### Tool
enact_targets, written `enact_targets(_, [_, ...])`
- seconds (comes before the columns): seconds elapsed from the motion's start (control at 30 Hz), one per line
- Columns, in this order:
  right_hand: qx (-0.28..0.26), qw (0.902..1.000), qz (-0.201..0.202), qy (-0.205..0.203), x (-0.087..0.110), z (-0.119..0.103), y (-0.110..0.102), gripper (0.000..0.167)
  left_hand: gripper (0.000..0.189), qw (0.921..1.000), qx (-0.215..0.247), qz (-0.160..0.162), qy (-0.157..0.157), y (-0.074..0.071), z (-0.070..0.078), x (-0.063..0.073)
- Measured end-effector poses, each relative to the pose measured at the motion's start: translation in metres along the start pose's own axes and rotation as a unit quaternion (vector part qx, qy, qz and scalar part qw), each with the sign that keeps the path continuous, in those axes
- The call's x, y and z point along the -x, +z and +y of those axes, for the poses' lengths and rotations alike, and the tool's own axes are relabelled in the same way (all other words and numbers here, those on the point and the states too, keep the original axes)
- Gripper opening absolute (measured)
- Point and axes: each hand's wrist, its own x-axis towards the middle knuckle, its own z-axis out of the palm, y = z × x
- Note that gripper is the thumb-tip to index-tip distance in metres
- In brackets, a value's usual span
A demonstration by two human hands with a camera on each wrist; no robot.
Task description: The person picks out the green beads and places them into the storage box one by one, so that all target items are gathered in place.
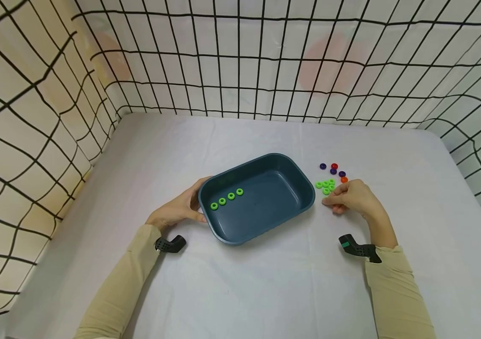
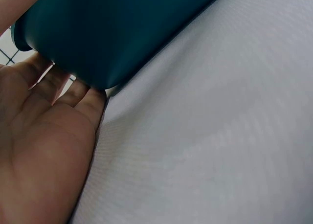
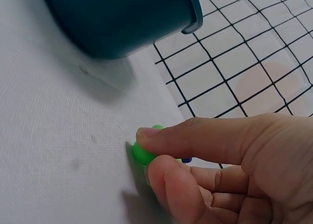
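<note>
Left hand [image 1: 181,206] at nine o'clock of blue tray [image 1: 267,202], fingers [image 2: 47,85] extended, touching outer wall, right hand [image 1: 354,197] at three, pinching one green ring [image 3: 142,156], four green rings [image 1: 229,196] inside toward nine, purple beads [image 1: 333,172] farther at two.

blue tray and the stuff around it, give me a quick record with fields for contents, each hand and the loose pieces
blue tray: slanted on the white table
contents: four green rings in a row near the left end
left hand: holds that end
right hand: pinches a green piece
loose pieces, right of tray: more green rings, three purple pieces, one red piece, one orange piece
</note>
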Motion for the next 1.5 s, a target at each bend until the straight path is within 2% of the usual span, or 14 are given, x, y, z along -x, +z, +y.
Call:
enact_targets(0.27, [-0.013,0.9995,0.028,0.004,0.008,0.003,-0.012,0.045,0.114,1.0,-0.001,-0.005,0.0,0.001,0.0,-0.002])
enact_targets(0.4, [-0.032,0.9986,0.041,-0.006,0.008,-0.005,-0.019,0.045,0.114,1.0,-0.001,0.0,-0.003,0.0,0.0,-0.001])
enact_targets(0.53, [-0.037,0.9978,0.05,-0.024,0.006,-0.026,-0.022,0.043,0.113,1.0,-0.003,0.003,-0.007,0.001,0.001,0.001])
enact_targets(0.77, [-0.011,0.9968,0.064,-0.048,-0.003,-0.079,-0.02,0.046,0.112,1.0,-0.003,-0.005,0.001,-0.001,0.0,0.0])
enact_targets(0.9, [0.004,0.9946,0.065,-0.081,-0.011,-0.108,-0.008,0.038,0.114,0.9999,-0.001,-0.008,0.008,-0.003,-0.001,-0.002])
enact_targets(0.97, [0.006,0.9928,0.058,-0.104,-0.016,-0.121,0.001,0.032,0.116,0.9999,0.0,-0.009,0.01,-0.003,-0.001,-0.002])
enact_targets(1.07, [0.015,0.9919,0.043,-0.118,-0.022,-0.138,0.015,0.027,0.118,0.9999,0.0,-0.011,0.009,-0.003,-0.001,-0.003])
enact_targets(1.3, [0.062,0.9919,-0.007,-0.111,-0.033,-0.173,0.052,0.022,0.119,0.9999,0.005,-0.009,0.009,-0.002,-0.001,-0.003])
enact_targets(1.5, [0.077,0.9933,-0.043,-0.075,-0.046,-0.183,0.079,0.017,0.119,0.9998,0.015,-0.01,0.013,-0.001,0.0,-0.004])
